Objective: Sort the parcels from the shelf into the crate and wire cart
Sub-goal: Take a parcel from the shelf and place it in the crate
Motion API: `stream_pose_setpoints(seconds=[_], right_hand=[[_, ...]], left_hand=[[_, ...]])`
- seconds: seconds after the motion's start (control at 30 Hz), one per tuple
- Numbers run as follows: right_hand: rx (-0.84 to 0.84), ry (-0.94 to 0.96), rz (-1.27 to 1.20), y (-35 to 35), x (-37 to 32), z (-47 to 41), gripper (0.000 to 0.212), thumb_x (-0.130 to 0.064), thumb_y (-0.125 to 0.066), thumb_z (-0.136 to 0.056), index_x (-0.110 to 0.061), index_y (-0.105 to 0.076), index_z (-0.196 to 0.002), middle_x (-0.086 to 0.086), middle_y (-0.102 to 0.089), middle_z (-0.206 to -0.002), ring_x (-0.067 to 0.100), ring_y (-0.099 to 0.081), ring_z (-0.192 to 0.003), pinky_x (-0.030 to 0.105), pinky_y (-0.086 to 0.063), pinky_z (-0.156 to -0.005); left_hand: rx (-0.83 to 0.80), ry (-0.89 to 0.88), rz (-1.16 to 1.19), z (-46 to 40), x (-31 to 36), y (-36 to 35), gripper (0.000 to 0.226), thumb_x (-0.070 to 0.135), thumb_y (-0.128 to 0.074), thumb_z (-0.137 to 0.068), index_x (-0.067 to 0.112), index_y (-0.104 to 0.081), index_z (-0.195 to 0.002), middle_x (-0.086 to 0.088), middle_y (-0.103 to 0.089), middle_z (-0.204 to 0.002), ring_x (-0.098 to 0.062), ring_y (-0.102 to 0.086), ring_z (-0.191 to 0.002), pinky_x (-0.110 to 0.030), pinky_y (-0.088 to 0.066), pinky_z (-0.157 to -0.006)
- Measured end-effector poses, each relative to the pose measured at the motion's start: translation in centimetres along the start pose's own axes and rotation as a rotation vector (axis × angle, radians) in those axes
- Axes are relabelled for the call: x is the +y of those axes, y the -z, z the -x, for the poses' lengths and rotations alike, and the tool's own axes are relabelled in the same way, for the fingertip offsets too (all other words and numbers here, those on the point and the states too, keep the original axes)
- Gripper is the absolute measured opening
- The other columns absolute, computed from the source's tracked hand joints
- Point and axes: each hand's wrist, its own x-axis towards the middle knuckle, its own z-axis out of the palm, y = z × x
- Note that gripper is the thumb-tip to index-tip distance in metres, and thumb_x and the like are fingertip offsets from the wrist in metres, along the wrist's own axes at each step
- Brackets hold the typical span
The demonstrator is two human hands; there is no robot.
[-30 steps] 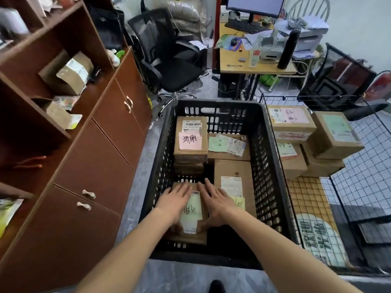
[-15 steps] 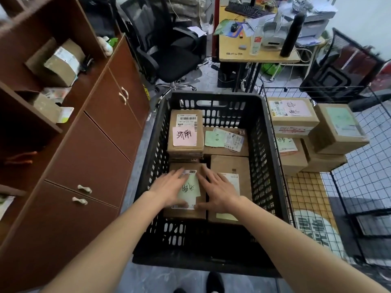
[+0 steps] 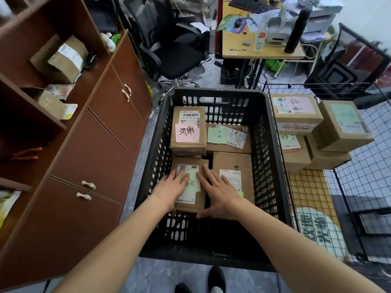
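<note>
Both forearms reach down into the black plastic crate (image 3: 273, 166), a rectangular bin with slotted, perforated walls. The left hand (image 3: 171, 187) and right hand (image 3: 220, 192) lie flat, fingers straight and slightly spread, on the top face of a brown cardboard parcel (image 3: 190, 182) at the crate's near-left corner; the right thumb lies along the parcel's near edge. The parcel carries a white shipping label and a pale green note with handwritten characters. Just beside it, toward the near-right, lies a larger flat cardboard parcel (image 3: 232, 168) with a white label. At the far-left corner stands a stack of cardboard parcels (image 3: 188, 132), the topmost bearing a barcode label and a pink note; beside it, at the far-right, lies a parcel with a green note (image 3: 228, 136). To the right stands the wire cart (image 3: 370, 180), a black grid-mesh enclosure holding stacked cardboard boxes (image 3: 296, 115), one with a pink note. On the left, the brown wooden shelf (image 3: 91, 66) holds two cardboard parcels (image 3: 63, 60). Beyond stand a black mesh office chair (image 3: 169, 45) and a cluttered desk (image 3: 260, 53).
</note>
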Motion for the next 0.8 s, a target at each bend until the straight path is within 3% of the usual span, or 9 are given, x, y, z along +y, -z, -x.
stream_pose_setpoints(seconds=[0.13, 0.3, 0.47, 0.8], right_hand=[[-0.004, -0.005, -0.017, 0.0, -0.1, 0.2, 0.141, -0.080, -0.071, -0.068, -0.030, 0.025, -0.158, -0.003, 0.042, -0.160, 0.022, 0.021, -0.155, 0.050, 0.000, -0.127], [-0.040, -0.035, -0.052, 1.7, 0.4, 1.0, 0.135, -0.080, -0.069, -0.071, -0.030, 0.018, -0.160, -0.004, 0.028, -0.166, 0.020, 0.013, -0.156, 0.049, -0.002, -0.128], [0.022, -0.061, 0.001, 6.1, 1.1, 2.9, 0.123, -0.076, -0.065, -0.079, -0.028, 0.013, -0.162, -0.001, 0.021, -0.169, 0.023, 0.008, -0.157, 0.050, -0.004, -0.127], [0.186, -0.209, 0.060, 16.1, 1.2, 8.5, 0.120, -0.069, -0.069, -0.082, -0.027, 0.009, -0.162, 0.000, 0.016, -0.170, 0.021, 0.006, -0.158, 0.047, -0.004, -0.128]], left_hand=[[0.005, 0.000, -0.005, 0.3, 0.2, 0.0, 0.126, 0.024, -0.086, -0.079, 0.012, 0.009, -0.161, -0.013, 0.017, -0.168, -0.035, 0.001, -0.156, -0.046, -0.016, -0.124], [0.023, -0.047, -0.021, 1.3, 0.0, 0.6, 0.124, 0.045, -0.083, -0.079, 0.014, 0.003, -0.162, -0.009, 0.008, -0.170, -0.030, -0.002, -0.157, -0.046, -0.012, -0.127], [0.175, -0.107, 0.048, 3.5, -0.2, 4.3, 0.092, 0.046, -0.064, -0.096, 0.019, -0.007, -0.163, -0.005, -0.002, -0.171, -0.022, -0.006, -0.157, -0.041, -0.012, -0.127], [0.444, -0.039, 0.109, 7.8, -1.5, 15.1, 0.084, 0.061, -0.056, -0.095, 0.020, -0.023, -0.161, 0.000, -0.026, -0.166, -0.018, -0.023, -0.152, -0.038, -0.024, -0.124]])
